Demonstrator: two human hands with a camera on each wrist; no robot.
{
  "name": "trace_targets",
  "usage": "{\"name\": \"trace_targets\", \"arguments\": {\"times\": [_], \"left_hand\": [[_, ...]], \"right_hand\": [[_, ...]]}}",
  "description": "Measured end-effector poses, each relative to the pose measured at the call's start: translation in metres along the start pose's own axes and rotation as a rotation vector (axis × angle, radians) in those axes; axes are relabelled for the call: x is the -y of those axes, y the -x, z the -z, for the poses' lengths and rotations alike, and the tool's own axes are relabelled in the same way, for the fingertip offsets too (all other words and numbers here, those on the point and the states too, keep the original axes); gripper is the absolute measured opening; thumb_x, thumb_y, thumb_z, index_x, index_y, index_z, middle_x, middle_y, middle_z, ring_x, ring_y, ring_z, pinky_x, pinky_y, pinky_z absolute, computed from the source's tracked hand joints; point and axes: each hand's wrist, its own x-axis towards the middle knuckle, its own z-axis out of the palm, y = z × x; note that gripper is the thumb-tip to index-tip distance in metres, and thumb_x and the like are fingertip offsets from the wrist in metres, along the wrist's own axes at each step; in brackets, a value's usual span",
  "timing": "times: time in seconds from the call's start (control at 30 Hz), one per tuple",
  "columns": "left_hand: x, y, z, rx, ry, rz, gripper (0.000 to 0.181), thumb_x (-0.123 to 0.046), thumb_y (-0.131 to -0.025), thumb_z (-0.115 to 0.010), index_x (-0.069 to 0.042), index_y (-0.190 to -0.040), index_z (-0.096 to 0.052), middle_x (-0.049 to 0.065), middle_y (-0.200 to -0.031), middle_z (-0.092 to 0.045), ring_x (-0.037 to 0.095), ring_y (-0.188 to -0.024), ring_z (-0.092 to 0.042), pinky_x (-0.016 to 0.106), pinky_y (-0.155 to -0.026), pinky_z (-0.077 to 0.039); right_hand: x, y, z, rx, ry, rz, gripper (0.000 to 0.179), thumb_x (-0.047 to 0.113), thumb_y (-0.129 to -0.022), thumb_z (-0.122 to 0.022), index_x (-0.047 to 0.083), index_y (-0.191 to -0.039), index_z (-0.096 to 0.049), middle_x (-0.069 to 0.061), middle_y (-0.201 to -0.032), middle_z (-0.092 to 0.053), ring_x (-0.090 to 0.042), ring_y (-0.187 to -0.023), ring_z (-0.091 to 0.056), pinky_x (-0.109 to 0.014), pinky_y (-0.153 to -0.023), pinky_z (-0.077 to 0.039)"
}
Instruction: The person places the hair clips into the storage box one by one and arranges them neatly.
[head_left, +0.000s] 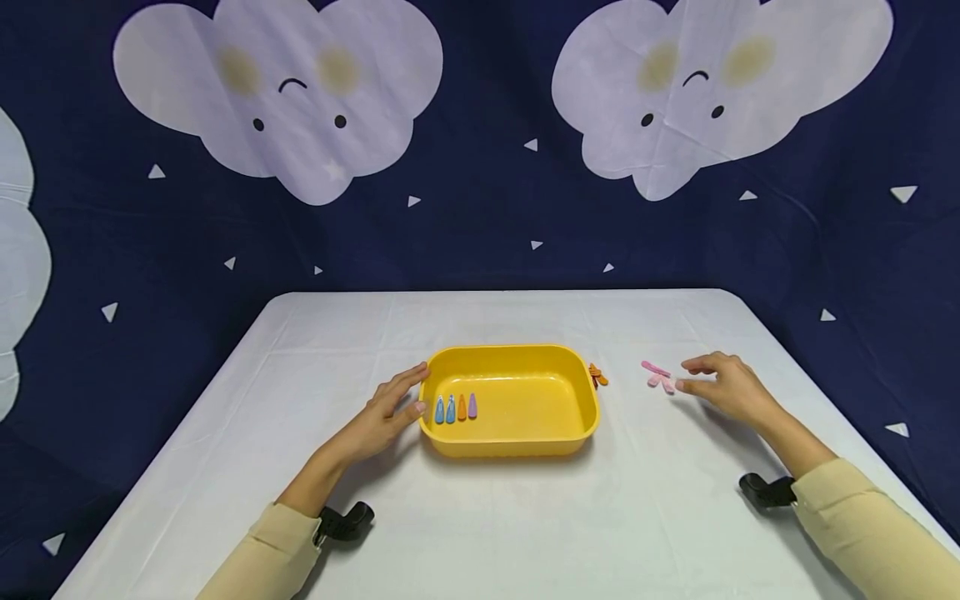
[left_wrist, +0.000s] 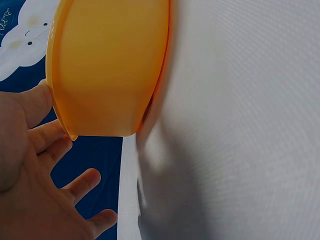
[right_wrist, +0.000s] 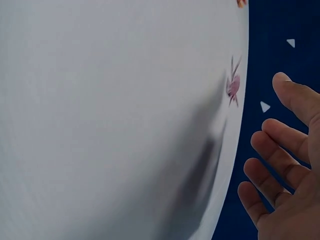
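My left hand [head_left: 380, 418] rests its thumb and fingertips on the left rim of a yellow plastic tub [head_left: 517, 450]. In the left wrist view, the thumb and forefinger touch that rim [left_wrist: 49, 60] while the other fingers spread apart. Inside the tub, several snap hair clips lie in a row at the left: two blue clips [head_left: 445, 409], an orange clip [head_left: 462, 407] and a purple clip [head_left: 472, 406]. My right hand [head_left: 729, 390] hovers with parted thumb and fingers, holding nothing, just right of a small heap of pink hair clips [head_left: 657, 374].
A small pile of orange and brown clips [head_left: 597, 375] lies against the tub's right side. All stands on a white-covered table [head_left: 525, 533]. Behind it hangs a dark blue cloth [head_left: 480, 225] with clouds and triangles. Black wrist mounts [head_left: 347, 522] sit below both hands.
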Motion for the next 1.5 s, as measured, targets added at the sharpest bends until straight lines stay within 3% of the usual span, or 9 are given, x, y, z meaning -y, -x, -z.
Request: {"name": "trace_targets", "arguments": {"times": [0.4, 0.7, 0.93, 1.5], "left_hand": [[-0.002, 0.000, -0.001, -0.002, 0.009, 0.000, 0.053, -0.028, -0.098, -0.050, -0.013, -0.146, -0.034, 0.001, -0.158, -0.022, 0.033, -0.142, -0.019, 0.062, -0.113, -0.018], [-0.003, 0.000, -0.001, 0.002, 0.012, 0.008, 0.053, -0.029, -0.098, -0.050, -0.013, -0.146, -0.034, 0.001, -0.158, -0.021, 0.032, -0.141, -0.020, 0.061, -0.113, -0.019], [-0.003, 0.000, -0.001, 0.001, 0.010, 0.006, 0.053, -0.027, -0.098, -0.050, -0.013, -0.146, -0.034, 0.001, -0.158, -0.022, 0.033, -0.141, -0.020, 0.060, -0.113, -0.020], [-0.003, 0.000, -0.001, 0.001, 0.005, 0.025, 0.052, -0.028, -0.098, -0.050, -0.016, -0.146, -0.034, -0.001, -0.158, -0.021, 0.033, -0.142, -0.019, 0.063, -0.112, -0.018]], "right_hand": [[-0.015, -0.005, -0.005, 0.025, 0.032, 0.014, 0.050, 0.034, -0.084, -0.069, -0.004, -0.116, -0.063, -0.028, -0.110, -0.063, -0.046, -0.105, -0.056, -0.057, -0.086, -0.044], [-0.017, -0.009, -0.010, 0.025, 0.049, 0.052, 0.049, 0.029, -0.080, -0.074, -0.006, -0.113, -0.064, -0.026, -0.106, -0.064, -0.040, -0.099, -0.056, -0.049, -0.082, -0.042], [-0.015, -0.010, -0.014, 0.034, 0.075, 0.021, 0.056, 0.038, -0.079, -0.073, -0.004, -0.116, -0.063, -0.029, -0.114, -0.058, -0.043, -0.102, -0.046, -0.054, -0.082, -0.036], [-0.007, -0.013, -0.021, 0.042, 0.095, -0.013, 0.064, 0.047, -0.078, -0.073, -0.003, -0.117, -0.062, -0.030, -0.119, -0.053, -0.045, -0.106, -0.041, -0.056, -0.083, -0.032]]}}
